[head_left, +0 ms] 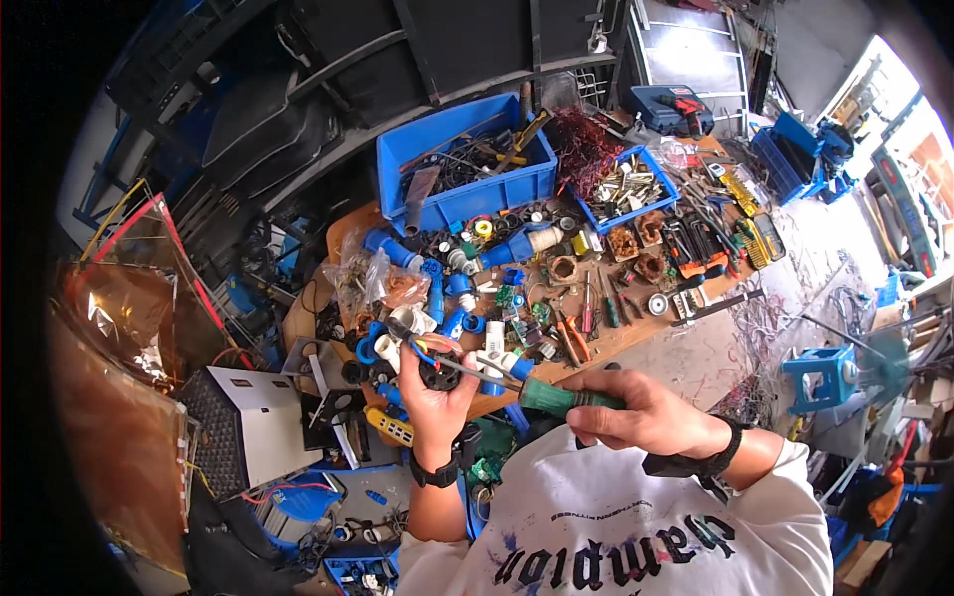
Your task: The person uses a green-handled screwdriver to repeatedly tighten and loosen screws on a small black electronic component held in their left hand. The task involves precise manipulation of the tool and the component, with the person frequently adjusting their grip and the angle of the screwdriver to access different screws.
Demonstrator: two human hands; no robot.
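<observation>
My left hand (432,397) is raised over the front of the cluttered workbench, gripping a dark round fitting (438,372) with short colored wires (421,349) at its upper side. My right hand (641,412) grips the green handle of a screwdriver (542,396), whose metal shaft points left to the fitting in my left hand; whether its tip touches cannot be told. Behind both hands lie blue and white plug housings (492,338), small green terminal parts and several hand tools (586,314) on the wooden bench (646,333).
Blue crates (402,169) of metal parts and a smaller tray (586,209) stand at the back. A yellow bit case (763,241) sits at the bench's right. A foil-covered panel (129,397) and a pale case (253,437) are at left, a turquoise stool (817,382) at right.
</observation>
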